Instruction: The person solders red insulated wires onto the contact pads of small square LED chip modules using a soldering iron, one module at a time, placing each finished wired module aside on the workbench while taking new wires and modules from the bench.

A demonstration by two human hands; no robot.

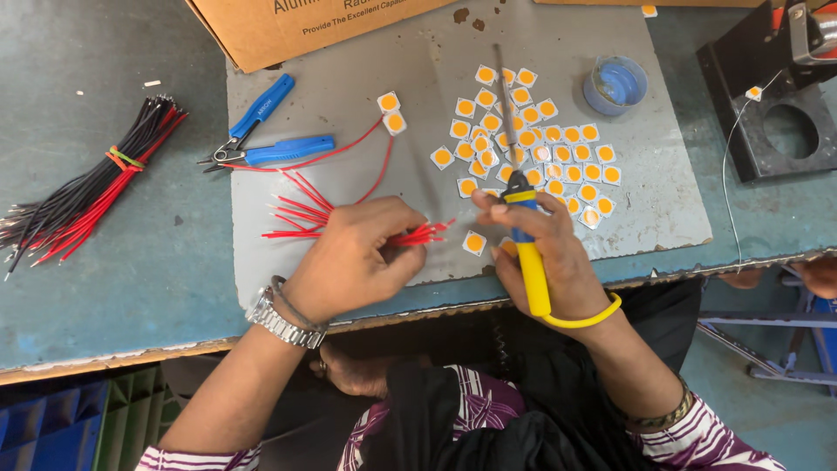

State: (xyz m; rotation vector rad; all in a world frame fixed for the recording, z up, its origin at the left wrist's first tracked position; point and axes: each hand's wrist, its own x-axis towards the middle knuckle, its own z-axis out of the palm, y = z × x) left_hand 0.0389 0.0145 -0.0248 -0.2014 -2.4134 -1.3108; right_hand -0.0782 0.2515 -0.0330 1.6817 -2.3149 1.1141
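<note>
Left hand [353, 257] grip is closed on a bunch of short red wires [418, 234], stripped ends fanned toward the centre of the grey metal sheet [645, 201]. Right hand [545, 249] grip is wrapped round the yellow-handled soldering iron [523, 235], tip [500, 78] raised over the cluster of square LED chips [532, 139]. One loose chip [473, 242] lies just beside the wire ends. Judgement: feed one wire at a time, steady the chip flat, and keep the iron shaft off neighbouring chips. Further out: two chips already wired [391, 113], blue-handled cutters [261, 135], flux pot [615, 85], and a black-and-red wire bundle [87, 192] on the surface [131, 288].
</note>
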